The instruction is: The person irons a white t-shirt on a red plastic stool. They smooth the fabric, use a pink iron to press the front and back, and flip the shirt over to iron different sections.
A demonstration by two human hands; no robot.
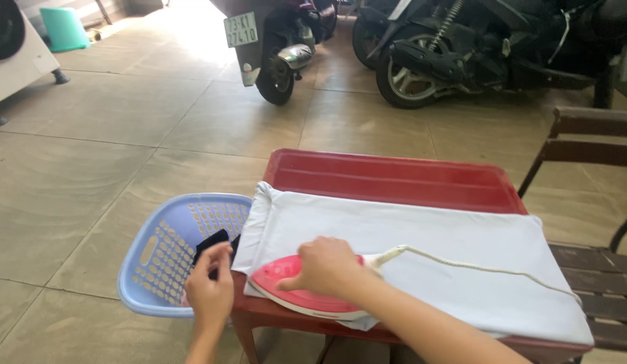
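Big tan floor tiles (124,135) fill the room, and two dark motorbikes (461,47) are parked at the far end. A white machine (17,54) stands far off on one side, with a green bin (64,28) by it. A brown wooden chair (589,202) stands next to a red table (394,178). A white cloth (428,249) lies flat over most of the table top. A light blue basket (158,259) with holes sits on the floor, just beside the table end. A pink iron (286,286) rests on the near edge of the white cloth, and its pale cord (475,266) runs away across the cloth. The right hand (327,266) is curled over the top of the iron, holding its handle. The left hand (209,286) is over the basket, with its fingers closed in a pinch on a dark cloth (212,241) that hangs half in the basket, near the table edge.
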